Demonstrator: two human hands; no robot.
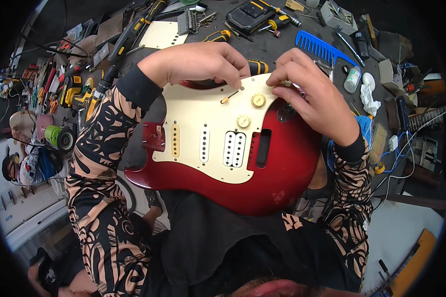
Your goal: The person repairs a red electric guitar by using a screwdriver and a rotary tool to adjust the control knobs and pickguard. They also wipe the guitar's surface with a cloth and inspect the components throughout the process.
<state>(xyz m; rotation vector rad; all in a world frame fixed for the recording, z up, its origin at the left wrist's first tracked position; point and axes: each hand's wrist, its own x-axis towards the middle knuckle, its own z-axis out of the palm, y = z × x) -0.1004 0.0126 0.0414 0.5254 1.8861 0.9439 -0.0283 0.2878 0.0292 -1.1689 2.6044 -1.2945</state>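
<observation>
A dark red electric guitar body (292, 148) lies across my lap at the table's near edge. Its cream pickguard (183, 109) carries two single-coil pickups, one of them the white-covered middle pickup (204, 143), and a double-coil pickup (234, 149). Two cream knobs, including the upper knob (258, 100), and a selector switch (226, 100) sit on it too. My left hand (203, 64) is closed, its fingertips at the pickguard's far edge near a screw. Thumb and finger of my right hand (309, 91) pinch together at the pickguard's far right corner, beside the metal jack plate (284, 113).
Beyond the guitar, the dark worktable (223, 15) holds a blue comb (322, 45), a small bottle (352, 79), crumpled tissue (370, 94) and a black tool case (250, 17). Pliers and a yellow power drill (86, 94) crowd the left. A guitar neck (426, 119) lies at right.
</observation>
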